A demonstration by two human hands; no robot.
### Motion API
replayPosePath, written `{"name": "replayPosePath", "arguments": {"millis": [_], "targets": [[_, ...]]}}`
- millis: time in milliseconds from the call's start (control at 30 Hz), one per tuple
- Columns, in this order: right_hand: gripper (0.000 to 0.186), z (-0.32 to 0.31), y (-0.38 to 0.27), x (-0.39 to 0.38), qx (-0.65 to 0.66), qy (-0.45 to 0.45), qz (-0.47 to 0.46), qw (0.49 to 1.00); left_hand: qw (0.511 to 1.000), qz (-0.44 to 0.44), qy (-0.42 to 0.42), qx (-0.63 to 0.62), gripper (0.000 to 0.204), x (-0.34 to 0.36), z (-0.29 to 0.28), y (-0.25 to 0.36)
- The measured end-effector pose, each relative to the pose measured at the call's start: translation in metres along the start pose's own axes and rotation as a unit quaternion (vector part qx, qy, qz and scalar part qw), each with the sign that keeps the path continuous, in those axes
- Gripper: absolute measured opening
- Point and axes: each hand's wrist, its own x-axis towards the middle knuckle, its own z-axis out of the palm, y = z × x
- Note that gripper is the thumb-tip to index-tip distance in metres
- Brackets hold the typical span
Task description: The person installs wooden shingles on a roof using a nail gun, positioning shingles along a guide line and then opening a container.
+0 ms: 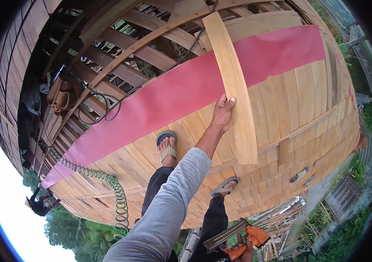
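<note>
A long, pale wooden shingle [238, 83] lies across a strip of red sheeting [168, 94] and the rows of shingles below it. My left hand [224, 114] grips its left edge, thumb on top and fingers underneath or hidden. Low at the right, my right hand [248, 249] is closed round the handle of an orange nail gun [256, 236]. The gun's long grey magazine [225, 234] points up and left, apart from the roof shingles. My feet in sandals [167, 150] stand on the sloping shingles.
A green coiled air hose [118, 196] runs down the left. Above the red strip, open roof battens [142, 48] hold a black cable [109, 109] and a brown tool pouch [63, 94]. Another person [42, 203] is at the far left edge. Scrap wood [282, 222] lies below the roof's edge.
</note>
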Motion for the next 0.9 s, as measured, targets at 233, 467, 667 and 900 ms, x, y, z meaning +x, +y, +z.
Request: {"name": "replayPosePath", "arguments": {"millis": [233, 467, 667, 900], "targets": [[0.025, -0.011, 0.000, 0.009, -0.009, -0.033, 0.030, 0.999, 0.998, -0.041, 0.037, 0.042, 0.026, -0.001, -0.009, -0.005], [0.024, 0.016, -0.002, 0.002, 0.004, -0.024, 0.021, 0.999, 0.995, 0.038, 0.075, 0.058, 0.025, 0.002, -0.038, -0.023], [0.024, 0.004, 0.002, 0.010, 0.021, -0.017, 0.023, 0.999, 0.990, 0.067, 0.121, 0.030, 0.020, -0.009, -0.047, -0.025], [0.028, 0.016, 0.005, 0.007, -0.003, -0.029, 0.019, 0.999, 0.986, 0.100, 0.127, 0.037, 0.023, -0.028, -0.060, -0.027]]}}
